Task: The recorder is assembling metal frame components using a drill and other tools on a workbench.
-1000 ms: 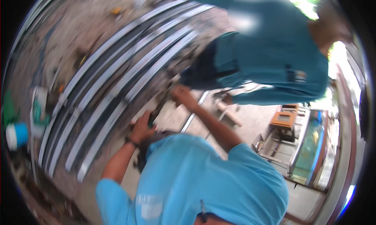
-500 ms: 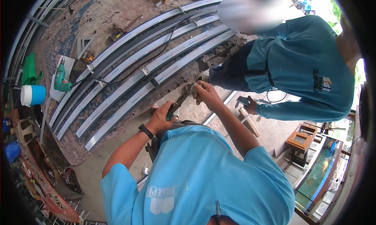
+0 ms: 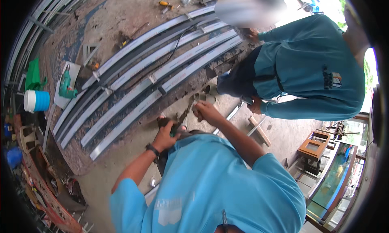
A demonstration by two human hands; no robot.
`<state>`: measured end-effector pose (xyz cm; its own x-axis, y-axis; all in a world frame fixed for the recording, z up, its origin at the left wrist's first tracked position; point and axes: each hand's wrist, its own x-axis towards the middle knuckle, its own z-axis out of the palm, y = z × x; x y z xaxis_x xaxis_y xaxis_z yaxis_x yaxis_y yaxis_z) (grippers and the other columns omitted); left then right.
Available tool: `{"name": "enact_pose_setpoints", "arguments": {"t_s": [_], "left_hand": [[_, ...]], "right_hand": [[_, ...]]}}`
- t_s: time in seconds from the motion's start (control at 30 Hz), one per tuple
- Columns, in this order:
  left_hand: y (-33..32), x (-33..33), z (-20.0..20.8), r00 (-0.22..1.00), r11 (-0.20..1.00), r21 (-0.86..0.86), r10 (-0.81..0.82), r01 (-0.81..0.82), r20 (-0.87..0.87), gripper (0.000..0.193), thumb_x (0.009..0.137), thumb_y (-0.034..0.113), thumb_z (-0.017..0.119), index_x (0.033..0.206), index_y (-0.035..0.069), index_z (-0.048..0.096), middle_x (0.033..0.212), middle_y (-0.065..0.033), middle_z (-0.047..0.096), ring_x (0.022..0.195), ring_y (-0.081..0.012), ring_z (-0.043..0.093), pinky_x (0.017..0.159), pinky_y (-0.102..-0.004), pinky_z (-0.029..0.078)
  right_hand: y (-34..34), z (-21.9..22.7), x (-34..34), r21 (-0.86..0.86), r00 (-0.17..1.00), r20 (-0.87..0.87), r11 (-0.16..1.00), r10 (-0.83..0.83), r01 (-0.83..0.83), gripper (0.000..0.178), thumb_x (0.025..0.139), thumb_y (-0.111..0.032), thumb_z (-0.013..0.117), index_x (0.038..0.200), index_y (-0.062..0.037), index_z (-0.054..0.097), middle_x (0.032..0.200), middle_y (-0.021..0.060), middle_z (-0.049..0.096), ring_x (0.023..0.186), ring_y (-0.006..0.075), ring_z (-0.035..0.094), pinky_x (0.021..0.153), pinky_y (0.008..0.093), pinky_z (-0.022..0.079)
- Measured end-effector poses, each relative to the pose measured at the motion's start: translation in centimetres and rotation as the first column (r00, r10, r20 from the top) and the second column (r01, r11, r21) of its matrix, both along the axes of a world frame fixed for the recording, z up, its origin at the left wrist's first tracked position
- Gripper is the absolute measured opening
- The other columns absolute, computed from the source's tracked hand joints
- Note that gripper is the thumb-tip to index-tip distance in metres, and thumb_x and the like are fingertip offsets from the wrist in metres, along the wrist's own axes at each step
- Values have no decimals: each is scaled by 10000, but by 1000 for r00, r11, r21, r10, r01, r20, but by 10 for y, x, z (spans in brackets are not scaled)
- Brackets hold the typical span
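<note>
My left hand [image 3: 164, 137] is closed around the green-handled end of a long dark tool [image 3: 186, 115], whose exact kind I cannot make out. The tool slants up and away to the right, in front of my body. Close to its far end is my right hand [image 3: 207, 112], with curled fingers; what they pinch, if anything, is too small to tell. Beyond the hands lie long curved metal strips [image 3: 133, 105], dark with pale printed film on top, side by side on a worn table [image 3: 77, 156].
A co-worker in a teal shirt [image 3: 304, 71] stands at the right, one hand [image 3: 254, 106] low, the other by the strips. A green drill [image 3: 65, 84] and a blue-white jug [image 3: 36, 100] are at the left. A wooden block [image 3: 259, 131] lies on the floor.
My right hand has shifted slightly down and away from the tool's far end. The co-worker's lower hand has drawn back toward their leg. The view has tilted a little.
</note>
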<state>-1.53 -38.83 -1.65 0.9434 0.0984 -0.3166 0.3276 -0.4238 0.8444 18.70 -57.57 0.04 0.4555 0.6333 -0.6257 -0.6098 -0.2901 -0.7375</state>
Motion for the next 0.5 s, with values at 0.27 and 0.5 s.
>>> {"name": "enact_pose_setpoints", "arguments": {"t_s": [0.27,0.5], "left_hand": [[57,-44,38,921,989,-143,-81,27,-381,856,804,381,854,1463,13,450,1219,-198,671,1162,-330,653,1007,-418,502],[160,54,86,969,809,-535,189,-244,-156,420,927,249,746,1270,42,620,1069,-25,675,1008,-130,628,893,-297,486]], "right_hand": [[-48,-13,-19,-71,999,-18,997,-32,31,322,1048,-298,582,1204,-20,632,1022,115,691,767,160,660,723,336,612],[-70,-60,-32,-51,972,-23,971,-233,232,283,1018,-244,552,1200,-31,595,1014,120,679,789,216,671,746,384,617]]}}
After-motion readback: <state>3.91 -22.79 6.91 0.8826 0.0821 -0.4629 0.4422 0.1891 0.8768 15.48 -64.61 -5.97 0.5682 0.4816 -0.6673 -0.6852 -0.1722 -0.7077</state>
